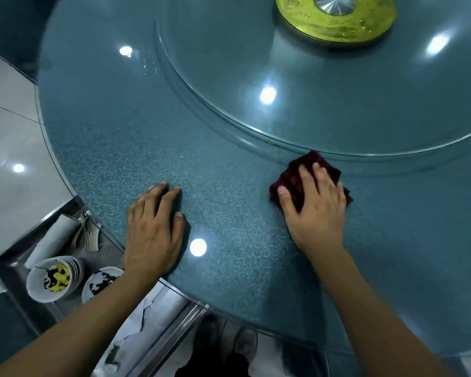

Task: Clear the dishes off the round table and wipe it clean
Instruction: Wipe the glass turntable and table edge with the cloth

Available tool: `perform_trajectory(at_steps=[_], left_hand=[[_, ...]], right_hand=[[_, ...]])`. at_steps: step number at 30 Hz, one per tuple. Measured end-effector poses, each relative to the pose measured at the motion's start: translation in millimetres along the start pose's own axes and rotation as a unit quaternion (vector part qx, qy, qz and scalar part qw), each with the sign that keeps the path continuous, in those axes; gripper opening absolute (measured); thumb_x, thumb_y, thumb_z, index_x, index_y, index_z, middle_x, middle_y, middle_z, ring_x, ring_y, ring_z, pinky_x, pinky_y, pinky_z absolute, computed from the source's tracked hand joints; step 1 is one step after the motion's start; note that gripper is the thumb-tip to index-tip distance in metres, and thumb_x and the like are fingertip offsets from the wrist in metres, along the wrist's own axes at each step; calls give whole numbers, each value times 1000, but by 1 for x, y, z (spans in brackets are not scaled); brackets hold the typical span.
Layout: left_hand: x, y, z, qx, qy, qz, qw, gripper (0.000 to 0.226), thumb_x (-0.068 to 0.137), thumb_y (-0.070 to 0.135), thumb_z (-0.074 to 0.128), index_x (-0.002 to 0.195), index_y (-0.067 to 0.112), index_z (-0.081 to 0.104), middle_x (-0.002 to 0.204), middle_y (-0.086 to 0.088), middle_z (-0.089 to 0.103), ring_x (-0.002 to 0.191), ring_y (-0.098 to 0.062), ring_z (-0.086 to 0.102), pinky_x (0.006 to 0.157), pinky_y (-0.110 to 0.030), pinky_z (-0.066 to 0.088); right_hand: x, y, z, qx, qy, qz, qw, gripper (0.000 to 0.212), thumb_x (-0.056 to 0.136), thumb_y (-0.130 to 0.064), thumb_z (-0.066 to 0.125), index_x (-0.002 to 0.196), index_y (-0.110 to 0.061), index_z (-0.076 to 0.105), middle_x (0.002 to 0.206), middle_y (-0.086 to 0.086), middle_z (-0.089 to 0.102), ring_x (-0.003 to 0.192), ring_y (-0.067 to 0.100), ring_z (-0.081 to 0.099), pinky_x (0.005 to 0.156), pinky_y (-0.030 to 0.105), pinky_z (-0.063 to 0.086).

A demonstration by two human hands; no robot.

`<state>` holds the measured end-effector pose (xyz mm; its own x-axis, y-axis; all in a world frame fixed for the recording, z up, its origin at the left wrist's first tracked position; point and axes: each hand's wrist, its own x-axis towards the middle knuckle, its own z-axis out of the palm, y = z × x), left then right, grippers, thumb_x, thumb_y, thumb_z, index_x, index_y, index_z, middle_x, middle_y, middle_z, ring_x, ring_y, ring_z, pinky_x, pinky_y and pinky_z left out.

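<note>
While the right hand (317,202) presses flat, fingers spread, on the dark red cloth (288,183), the left hand (154,229) braces open on the round table (114,126). Best to keep even pressure, sweeping overlapping arcs toward the left hand, along the glass turntable (337,104) just beyond the fingertips.

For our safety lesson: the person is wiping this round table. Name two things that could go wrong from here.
1. The dark red cloth under the right hand sits at the glass turntable rim; a push could snag there or spin it.
2. The left hand leans near the table edge, above the tray of dirty bowls; a slip might knock them.
</note>
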<state>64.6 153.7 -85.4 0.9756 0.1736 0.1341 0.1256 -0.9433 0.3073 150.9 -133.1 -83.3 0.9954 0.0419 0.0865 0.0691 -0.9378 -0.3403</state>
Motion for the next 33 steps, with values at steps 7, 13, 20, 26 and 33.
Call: perform_trajectory(at_steps=[7, 13, 20, 26, 33], left_hand=[[10, -28, -12, -50, 4, 23, 998, 42, 98, 31, 41, 135, 16, 57, 141, -7, 51, 127, -30, 49, 108, -49, 36], [22, -79, -16, -54, 69, -10, 996, 40, 98, 24, 39, 130, 7, 58, 136, -16, 52, 124, -36, 48, 108, -49, 35], [14, -84, -11, -160, 195, -65, 966, 27, 100, 17, 42, 117, 2, 56, 118, -24, 53, 108, -36, 47, 96, -48, 35], [-36, -113, -32, -119, 84, 23, 989, 28, 97, 18, 47, 118, 3, 57, 121, -20, 53, 113, -37, 47, 99, -47, 35], [-53, -141, -43, -2, -32, 128, 991, 50, 100, 32, 46, 143, 7, 51, 147, -17, 46, 140, -38, 42, 114, -56, 34]], right_hand=[[30, -23, 28, -69, 37, 135, 988, 77, 98, -62, 21, 157, -13, 27, 165, 13, 20, 154, 26, 11, 124, 52, 2], [65, -115, 61, -72, -23, 0, 997, 70, 98, -58, 24, 157, -20, 29, 165, 9, 21, 153, 23, 15, 125, 47, -1], [43, -295, 114, -60, -153, -308, 937, 56, 104, -49, 33, 158, -34, 24, 168, -4, 10, 154, 10, 6, 124, 41, -2], [29, -213, 87, -15, -108, -231, 967, 52, 103, -46, 38, 154, -35, 33, 166, -5, 21, 153, 11, 15, 124, 37, 1], [-14, -43, 16, -16, -65, -61, 996, 56, 100, -44, 31, 153, -26, 39, 163, 3, 29, 151, 20, 24, 124, 44, 9]])
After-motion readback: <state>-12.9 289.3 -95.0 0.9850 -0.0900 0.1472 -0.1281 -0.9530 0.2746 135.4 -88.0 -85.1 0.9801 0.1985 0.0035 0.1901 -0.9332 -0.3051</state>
